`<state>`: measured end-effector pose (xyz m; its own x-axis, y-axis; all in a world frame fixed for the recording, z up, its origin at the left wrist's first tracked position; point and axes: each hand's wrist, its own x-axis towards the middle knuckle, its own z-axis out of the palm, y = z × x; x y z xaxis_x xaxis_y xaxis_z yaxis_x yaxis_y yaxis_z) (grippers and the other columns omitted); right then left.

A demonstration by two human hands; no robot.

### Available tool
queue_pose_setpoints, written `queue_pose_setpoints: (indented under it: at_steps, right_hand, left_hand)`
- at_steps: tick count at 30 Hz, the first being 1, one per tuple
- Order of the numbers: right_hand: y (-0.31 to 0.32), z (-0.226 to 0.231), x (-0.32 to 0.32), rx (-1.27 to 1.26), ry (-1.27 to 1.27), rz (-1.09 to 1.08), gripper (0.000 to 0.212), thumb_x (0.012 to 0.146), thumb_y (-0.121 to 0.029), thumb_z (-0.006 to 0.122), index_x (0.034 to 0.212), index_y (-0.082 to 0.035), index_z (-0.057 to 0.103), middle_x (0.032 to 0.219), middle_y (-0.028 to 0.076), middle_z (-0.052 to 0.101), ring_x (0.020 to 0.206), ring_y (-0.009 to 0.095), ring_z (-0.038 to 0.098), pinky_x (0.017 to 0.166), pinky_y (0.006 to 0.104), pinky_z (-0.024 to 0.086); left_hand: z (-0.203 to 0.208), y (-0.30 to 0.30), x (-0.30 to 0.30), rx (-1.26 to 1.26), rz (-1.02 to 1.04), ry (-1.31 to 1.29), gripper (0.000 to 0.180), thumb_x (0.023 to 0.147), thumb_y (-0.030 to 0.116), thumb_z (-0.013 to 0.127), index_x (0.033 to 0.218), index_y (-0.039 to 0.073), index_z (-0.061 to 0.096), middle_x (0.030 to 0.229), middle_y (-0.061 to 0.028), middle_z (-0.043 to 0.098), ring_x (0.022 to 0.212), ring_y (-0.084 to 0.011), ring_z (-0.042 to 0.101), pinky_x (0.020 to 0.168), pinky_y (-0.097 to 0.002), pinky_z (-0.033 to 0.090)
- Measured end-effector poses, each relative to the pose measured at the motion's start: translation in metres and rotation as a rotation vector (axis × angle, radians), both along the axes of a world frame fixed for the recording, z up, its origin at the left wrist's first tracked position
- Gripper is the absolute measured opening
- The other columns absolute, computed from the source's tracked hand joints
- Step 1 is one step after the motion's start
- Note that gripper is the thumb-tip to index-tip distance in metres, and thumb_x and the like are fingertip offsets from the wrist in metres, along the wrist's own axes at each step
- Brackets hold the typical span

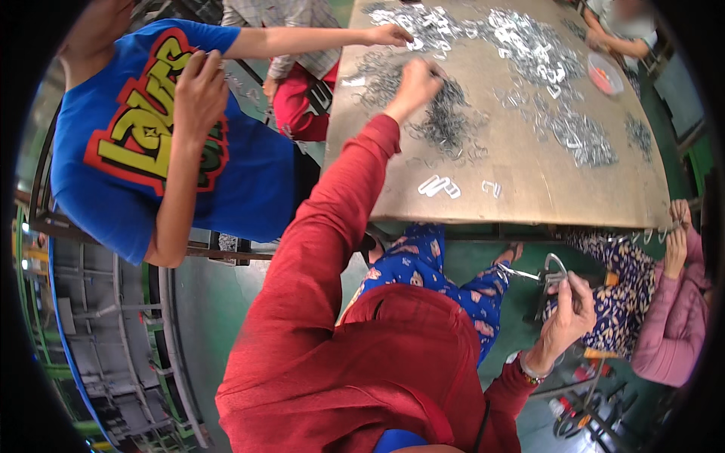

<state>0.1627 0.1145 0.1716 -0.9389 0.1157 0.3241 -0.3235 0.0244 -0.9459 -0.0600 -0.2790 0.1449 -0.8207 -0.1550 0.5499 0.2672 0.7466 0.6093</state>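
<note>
My left hand [418, 84] is stretched over the table, fingers pinched at a heap of dark thin bent wire pieces [445, 121]. What sits between its fingertips is too small to make out. In front of my right side, off the table's near edge, my right hand [566, 321] grips a bent metal hook [556, 266] between thumb and fingers. A shiny metal strip [519, 272] sticks out leftward from the hook. On the tabletop [521, 204] near me lie a few silvery flat loops [439, 186] and a small bent piece [491, 188].
Silvery metal loops are piled at the far side [529, 49] and right [581, 137] of the table. A plastic tub [604, 74] with orange contents stands far right. A person in a blue shirt [189, 151] works at left; one in pink sleeves [672, 317] sits at right.
</note>
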Motion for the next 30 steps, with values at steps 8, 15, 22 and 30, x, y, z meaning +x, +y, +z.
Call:
queue_pose_setpoints:
  at_steps: [8,15,22,30]
  right_hand:
    - [0.002,-0.005,0.005,-0.084,-0.019,0.004,0.017,0.077,0.013,0.058,0.093,0.007,0.062,0.084,0.012,0.060,0.066,0.014,0.058,0.061,0.0221,0.048]
    - [-0.009,-0.002,0.004,-0.093,-0.110,-0.088,0.021,0.077,0.010,0.062,0.098,0.007,0.060,0.081,0.012,0.064,0.065,0.014,0.061,0.061,0.0215,0.049]
    - [-0.017,0.000,0.001,-0.087,-0.112,-0.086,0.024,0.077,0.008,0.063,0.100,0.007,0.059,0.084,0.014,0.065,0.065,0.015,0.061,0.062,0.0234,0.050]
    - [-0.017,0.004,-0.001,-0.073,-0.101,-0.083,0.034,0.078,0.007,0.063,0.111,0.006,0.055,0.083,0.013,0.065,0.067,0.014,0.061,0.063,0.0232,0.050]
  left_hand:
    - [-0.046,-0.042,-0.018,-0.487,0.082,-0.060,0.022,0.069,0.003,0.058,0.089,0.004,0.067,0.091,-0.0186,0.059,0.102,-0.0323,0.049,0.081,-0.0401,0.042]
    - [-0.020,0.022,0.052,-0.443,-0.158,-0.380,0.017,0.078,0.012,0.059,0.092,0.008,0.067,0.092,-0.0131,0.063,0.090,-0.0299,0.060,0.078,-0.0385,0.047]
    - [-0.051,0.038,0.065,-0.494,-0.297,-0.398,0.015,0.077,0.018,0.062,0.084,0.006,0.068,0.086,-0.0106,0.065,0.085,-0.0270,0.061,0.076,-0.0358,0.047]
    - [-0.049,0.041,0.050,-0.465,-0.122,-0.137,0.017,0.077,0.018,0.065,0.094,0.015,0.067,0.089,-0.0084,0.059,0.089,-0.0291,0.053,0.079,-0.0368,0.046]
